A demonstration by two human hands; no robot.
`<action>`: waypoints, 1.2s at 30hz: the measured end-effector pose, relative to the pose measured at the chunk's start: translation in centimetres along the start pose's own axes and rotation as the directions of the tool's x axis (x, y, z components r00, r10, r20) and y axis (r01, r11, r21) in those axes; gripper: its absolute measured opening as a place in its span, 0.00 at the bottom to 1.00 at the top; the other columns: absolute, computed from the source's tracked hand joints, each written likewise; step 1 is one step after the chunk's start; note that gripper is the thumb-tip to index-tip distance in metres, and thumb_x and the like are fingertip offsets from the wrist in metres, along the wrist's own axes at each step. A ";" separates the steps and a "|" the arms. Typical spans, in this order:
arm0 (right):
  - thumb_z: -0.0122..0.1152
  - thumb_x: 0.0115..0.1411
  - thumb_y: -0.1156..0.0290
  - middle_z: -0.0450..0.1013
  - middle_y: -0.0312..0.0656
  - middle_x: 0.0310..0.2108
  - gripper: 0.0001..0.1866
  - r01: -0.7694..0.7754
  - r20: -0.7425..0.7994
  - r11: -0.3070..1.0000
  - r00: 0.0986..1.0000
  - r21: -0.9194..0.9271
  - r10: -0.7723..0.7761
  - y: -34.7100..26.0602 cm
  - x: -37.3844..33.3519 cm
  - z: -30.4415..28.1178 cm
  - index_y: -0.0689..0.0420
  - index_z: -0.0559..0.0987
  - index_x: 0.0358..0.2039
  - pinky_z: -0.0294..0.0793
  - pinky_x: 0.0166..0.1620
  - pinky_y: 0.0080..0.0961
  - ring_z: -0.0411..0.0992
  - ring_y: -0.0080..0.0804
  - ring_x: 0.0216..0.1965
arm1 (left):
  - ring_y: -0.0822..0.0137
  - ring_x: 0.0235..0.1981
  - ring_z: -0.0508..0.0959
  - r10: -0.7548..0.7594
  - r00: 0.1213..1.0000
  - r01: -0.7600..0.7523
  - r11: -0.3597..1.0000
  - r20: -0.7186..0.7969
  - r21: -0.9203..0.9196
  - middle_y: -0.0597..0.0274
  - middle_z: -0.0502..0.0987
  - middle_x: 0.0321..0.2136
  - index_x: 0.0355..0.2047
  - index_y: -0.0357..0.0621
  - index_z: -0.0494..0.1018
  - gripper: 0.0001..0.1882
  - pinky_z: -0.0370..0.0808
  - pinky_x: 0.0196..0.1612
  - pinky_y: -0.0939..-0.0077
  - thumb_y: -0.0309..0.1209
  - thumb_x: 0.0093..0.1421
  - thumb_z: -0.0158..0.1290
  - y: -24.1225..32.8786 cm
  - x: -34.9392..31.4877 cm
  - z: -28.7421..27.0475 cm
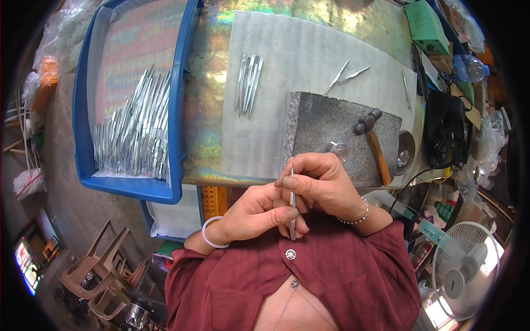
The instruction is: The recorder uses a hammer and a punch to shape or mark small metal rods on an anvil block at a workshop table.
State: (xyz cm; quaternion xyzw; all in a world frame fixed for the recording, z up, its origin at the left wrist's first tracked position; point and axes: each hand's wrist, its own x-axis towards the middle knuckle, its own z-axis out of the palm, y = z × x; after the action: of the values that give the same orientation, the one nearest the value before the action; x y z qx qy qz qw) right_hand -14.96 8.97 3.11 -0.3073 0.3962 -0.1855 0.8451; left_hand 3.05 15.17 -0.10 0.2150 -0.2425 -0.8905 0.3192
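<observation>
Okay, slim metal tool (292,201) is up off the worktop (207,121), in both hands in front of the shirt, roughly upright in view, narrow tip away from the body. Left hand (256,208) has it low: fingers closed, thumb pressed along the lower part, other fingers behind. Right hand (328,185) pinches near the tip, thumb on it, forefinger curled close by, no real opening. Can't tell how hard either grips, nor whether the tool's arms touch, too fine here.

To handle it well, I'd say: let the left steady the lower part, let the right do the fine work, use light, even thumb pressure so the thin metal doesn't bend, and mind the point against the fingertips. Turning it to the light should help with checking.

Nearby: stone block (326,121) just beyond the right hand, hammer (377,149) lying on it, so forearm clearance matters. Similar tools sit as a small group (249,83) on the foam sheet (265,138), two loose ones (338,77) by the block's far edge, and a big pile (135,132) in the blue tray (178,99) at left.
</observation>
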 end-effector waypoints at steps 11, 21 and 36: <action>0.52 0.62 0.75 0.67 0.34 0.31 0.15 0.203 0.054 0.970 0.979 -0.135 -0.197 0.8 0.8 0.5 0.64 0.71 0.49 0.67 0.30 0.14 0.67 0.16 0.27 | 0.69 0.33 0.78 0.164 0.946 -0.178 0.984 -0.280 -0.026 0.56 0.76 0.32 0.50 0.33 0.66 0.16 0.78 0.37 0.76 0.27 0.64 0.46 -0.2 0.1 -0.3; 0.50 0.63 0.75 0.71 0.35 0.25 0.17 0.018 0.028 1.000 0.999 0.008 -0.018 0.6 1.8 0.6 0.63 0.67 0.53 0.67 0.25 0.13 0.68 0.17 0.22 | 0.69 0.31 0.78 0.168 0.938 -0.211 0.971 -0.302 -0.115 0.56 0.76 0.31 0.59 0.44 0.59 0.25 0.79 0.34 0.77 0.22 0.61 0.48 -1.0 -0.4 -0.7; 0.54 0.61 0.73 0.70 0.35 0.34 0.18 0.004 0.065 0.992 0.998 0.123 -0.012 0.6 1.9 -0.1 0.60 0.65 0.50 0.69 0.27 0.13 0.70 0.17 0.28 | 0.65 0.32 0.79 0.191 0.943 -0.232 0.965 -0.273 -0.125 0.54 0.75 0.33 0.61 0.47 0.57 0.27 0.80 0.35 0.73 0.24 0.62 0.48 -1.4 0.2 -0.9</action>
State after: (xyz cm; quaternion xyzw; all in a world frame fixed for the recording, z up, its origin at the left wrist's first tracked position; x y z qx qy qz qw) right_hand -13.80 8.29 1.62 -0.2622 0.3550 -0.2029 0.8741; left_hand 2.79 15.69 -1.67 0.2764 -0.1502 -0.8315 0.4580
